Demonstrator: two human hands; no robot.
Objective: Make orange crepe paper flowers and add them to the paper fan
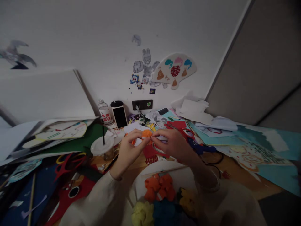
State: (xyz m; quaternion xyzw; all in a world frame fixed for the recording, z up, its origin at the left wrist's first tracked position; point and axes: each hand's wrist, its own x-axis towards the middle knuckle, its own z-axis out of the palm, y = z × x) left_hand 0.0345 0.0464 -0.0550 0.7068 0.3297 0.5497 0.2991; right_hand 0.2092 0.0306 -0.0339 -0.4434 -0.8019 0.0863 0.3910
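Between the fingertips of both hands is a small orange crumpled-paper piece [147, 133], held up over the cluttered desk. My left hand [130, 147] pinches it from the left with thumb and fingers. From the other side, my right hand [172, 144] has its fingertips closed at the piece's right edge; a thin pale edge shows beneath them, too dim to name. Below my hands lies a white board [138, 180] bearing orange crumpled paper [160, 187], a yellow clump [142, 214], a blue clump [166, 212] and a darker yellow clump [188, 201].
On the left stand a lidded cup with a straw [102, 146], a water bottle [105, 113] and red scissors [70, 163]. A blue glue gun [201, 147] with its cord lies right. Painted sheets [254, 153] cover the right side. A decorated fan [175, 70] leans against the wall.
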